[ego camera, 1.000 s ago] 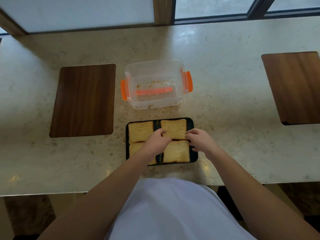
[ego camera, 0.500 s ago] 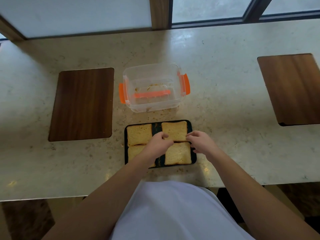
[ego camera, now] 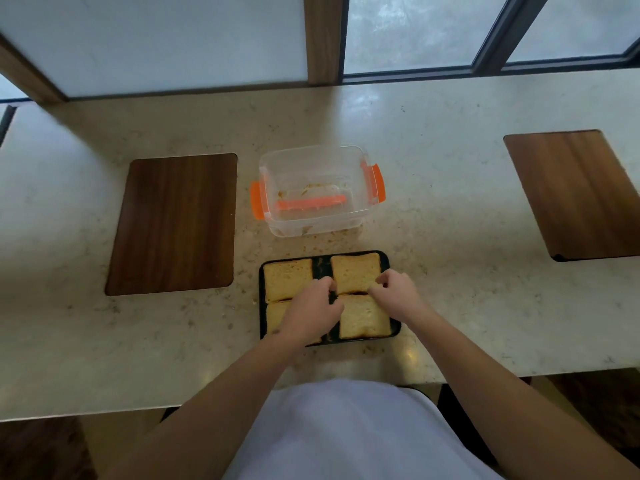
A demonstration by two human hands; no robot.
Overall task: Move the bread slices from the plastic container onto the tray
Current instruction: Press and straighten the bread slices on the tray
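A black tray (ego camera: 395,332) lies on the counter in front of me with bread slices in a two-by-two layout. The far left slice (ego camera: 287,278), far right slice (ego camera: 355,273) and near right slice (ego camera: 363,315) show fully. My left hand (ego camera: 313,310) covers most of the near left slice (ego camera: 273,315). Its fingertips pinch the near left corner of the far right slice. My right hand (ego camera: 394,291) pinches that slice's near right corner. Behind the tray stands the clear plastic container (ego camera: 322,225) with orange latches, holding only crumbs.
Dark wooden boards are set into the pale stone counter at the left (ego camera: 173,223) and at the right (ego camera: 575,192). Crumbs lie between container and tray. Windows run along the back, and the counter's front edge is close to my body.
My head has tilted, so everything sits a little lower in view. Both hands stay at the near edge of the far right slice with only small finger shifts.
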